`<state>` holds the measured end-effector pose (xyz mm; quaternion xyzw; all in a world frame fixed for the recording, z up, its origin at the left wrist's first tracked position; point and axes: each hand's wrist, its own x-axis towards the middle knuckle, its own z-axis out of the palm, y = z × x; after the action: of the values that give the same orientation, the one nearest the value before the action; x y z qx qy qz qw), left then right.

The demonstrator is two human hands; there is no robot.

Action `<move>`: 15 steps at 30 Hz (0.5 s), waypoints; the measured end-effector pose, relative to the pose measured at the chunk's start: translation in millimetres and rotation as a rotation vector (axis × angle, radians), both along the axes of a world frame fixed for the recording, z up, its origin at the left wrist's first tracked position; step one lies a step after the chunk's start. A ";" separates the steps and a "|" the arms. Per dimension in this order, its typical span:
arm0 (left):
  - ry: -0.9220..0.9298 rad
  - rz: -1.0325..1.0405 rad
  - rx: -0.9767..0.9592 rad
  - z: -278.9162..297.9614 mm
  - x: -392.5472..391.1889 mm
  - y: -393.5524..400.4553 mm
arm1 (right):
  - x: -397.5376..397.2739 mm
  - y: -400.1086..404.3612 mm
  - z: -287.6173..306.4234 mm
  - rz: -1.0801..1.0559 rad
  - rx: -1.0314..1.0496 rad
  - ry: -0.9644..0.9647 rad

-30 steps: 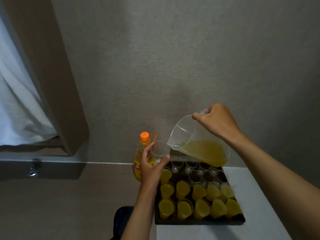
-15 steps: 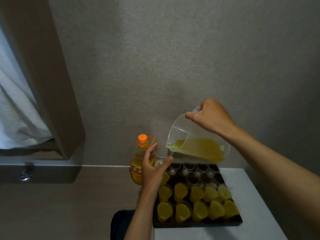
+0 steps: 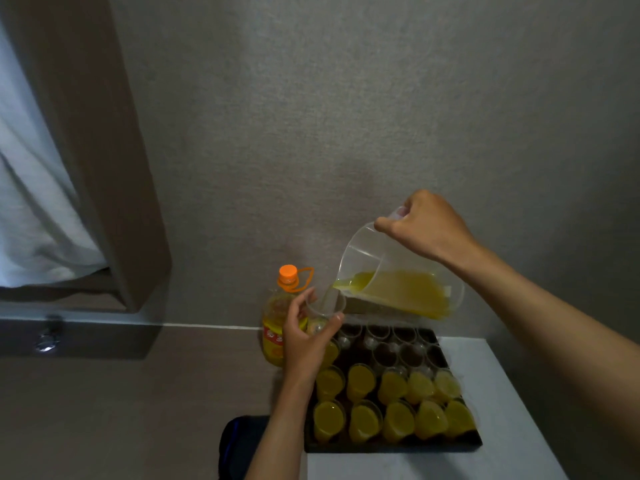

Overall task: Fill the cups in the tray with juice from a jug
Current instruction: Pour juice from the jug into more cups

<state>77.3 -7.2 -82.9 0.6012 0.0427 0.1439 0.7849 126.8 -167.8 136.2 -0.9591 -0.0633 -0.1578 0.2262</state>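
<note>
Seen from the head camera, lower centre of the frame: right hand [image 3: 427, 226] curled around the handle of a clear jug [image 3: 398, 271], tipped spout-down toward the left. Yellow juice [image 3: 405, 292] pooled along the jug's lower side, reaching the spout. Just under the spout, a clear cup [image 3: 325, 311], held above the tray's upper left corner. Left hand [image 3: 306, 341] wrapped around that cup, thumb on the left, fingers on the right. A thin pale streak between spout and cup; hard to tell whether juice was already falling.

Below the hands, a black tray [image 3: 393, 446] on a white table [image 3: 502, 410] at the lower right of the frame. Two nearest rows of cups [image 3: 394, 403] filled with juice, five across; one more filled cup behind the left wrist. Farther rows of cups [image 3: 394, 344] clear, no juice visible.

Left of the tray, partly behind the left hand, a yellow bottle [image 3: 275, 327] with an orange cap, upright beside the grey wall [image 3: 346, 116]. Upper left of the frame: a brown curtain [image 3: 90, 150] over a white one [image 3: 31, 202]. At the bottom edge, left of the tray, a dark object with a blue edge [image 3: 242, 441], not identifiable.
</note>
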 end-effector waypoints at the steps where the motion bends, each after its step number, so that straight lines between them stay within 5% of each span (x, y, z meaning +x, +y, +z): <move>1: 0.000 0.003 0.005 -0.7 0.0 1.0 | 0.1 0.9 0.6 0.000 -0.002 0.002; 15: 0.043 0.013 -0.001 -10.4 -1.9 10.8 | 0.5 9.0 5.9 -0.014 -0.019 0.001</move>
<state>75.4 3.6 -93.2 0.6034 0.0636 0.1362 0.7831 127.3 -158.8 142.1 -0.9617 -0.0581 -0.1584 0.2161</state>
